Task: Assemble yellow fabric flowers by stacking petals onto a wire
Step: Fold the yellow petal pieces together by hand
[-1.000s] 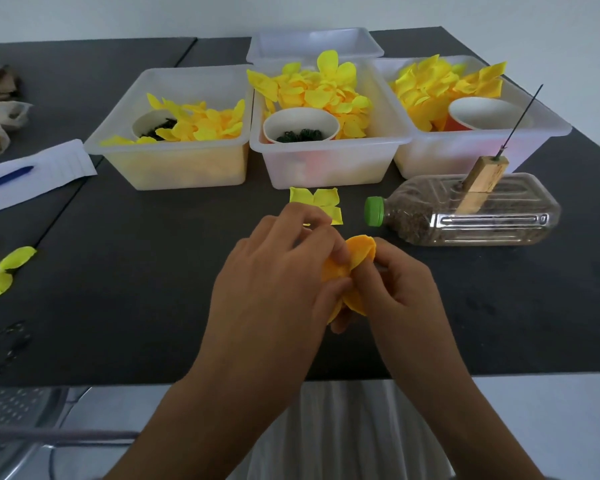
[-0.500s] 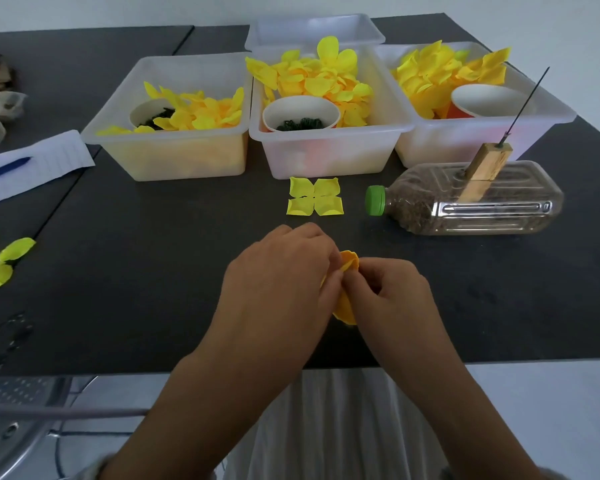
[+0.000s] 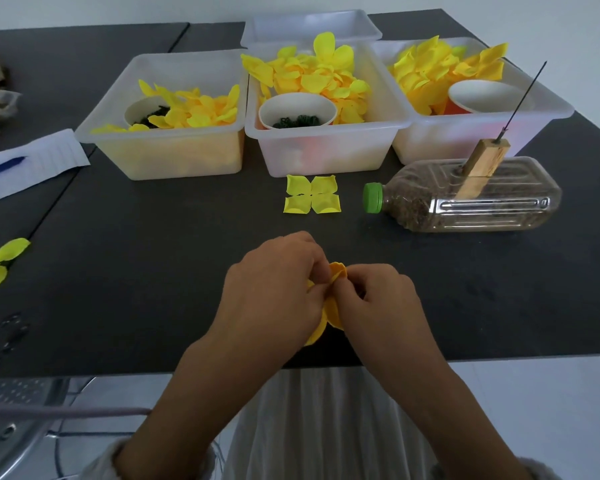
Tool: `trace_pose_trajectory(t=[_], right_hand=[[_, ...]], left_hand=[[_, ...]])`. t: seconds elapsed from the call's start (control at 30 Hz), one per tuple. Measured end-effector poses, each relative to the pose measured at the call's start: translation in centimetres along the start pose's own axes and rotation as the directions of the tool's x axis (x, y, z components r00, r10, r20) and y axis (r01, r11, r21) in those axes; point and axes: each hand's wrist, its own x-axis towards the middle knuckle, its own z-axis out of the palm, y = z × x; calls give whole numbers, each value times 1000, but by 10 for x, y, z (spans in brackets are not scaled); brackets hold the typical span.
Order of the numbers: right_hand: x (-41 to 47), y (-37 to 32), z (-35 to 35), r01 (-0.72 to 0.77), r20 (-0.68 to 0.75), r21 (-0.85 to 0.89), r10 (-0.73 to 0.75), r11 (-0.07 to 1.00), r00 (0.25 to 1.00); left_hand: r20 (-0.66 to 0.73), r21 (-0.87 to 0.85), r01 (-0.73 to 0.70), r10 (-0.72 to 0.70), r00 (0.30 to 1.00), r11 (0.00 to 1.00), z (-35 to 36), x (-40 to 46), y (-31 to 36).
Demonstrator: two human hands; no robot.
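Pinching one orange-yellow petal piece (image 3: 334, 308) between them: left hand (image 3: 274, 289), right hand (image 3: 378, 299) (fingers curled, above the dark table (image 3: 153, 271)).

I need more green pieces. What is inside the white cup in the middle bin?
The white cup holds small dark green pieces at its bottom. Its near wall covers whatever lies lower.

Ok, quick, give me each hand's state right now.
Left hand: closed, pinching the orange-yellow petal piece.
Right hand: closed, pinching the same petal piece from the other side.
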Motion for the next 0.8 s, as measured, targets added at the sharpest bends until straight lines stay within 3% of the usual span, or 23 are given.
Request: trace_pose_trajectory(t=[0.1, 0.3, 0.43, 0.57, 0.63, 0.8], right_hand=[[0, -2, 0, -11, -18, 46, 11, 999, 1000], [0, -10, -4, -11, -14, 114, 12, 993, 1000], [4, -13, -11, 12, 39, 110, -16, 994, 999], [7, -15, -15, 104, 98, 32, -107, 994, 989], [8, -18, -17, 149, 146, -13, -146, 989, 979], [13, -28, -25, 209, 286, -251, -134, 945, 949]], left_hand=[[-68, -123, -77, 69, 995, 989, 3, -2, -2], [-176, -115, -147, 126, 976, 982, 6, -1, -4], [-201, -273, -154, 100, 974, 950, 7, -2, -5], [-170, -287, -135, 88, 982, 948, 1, 0, -9], [-163, -215, -111, 77, 984, 970, -2, 2, -9], [-156, 183, -130, 159, 975, 974, -1, 11, -11]])
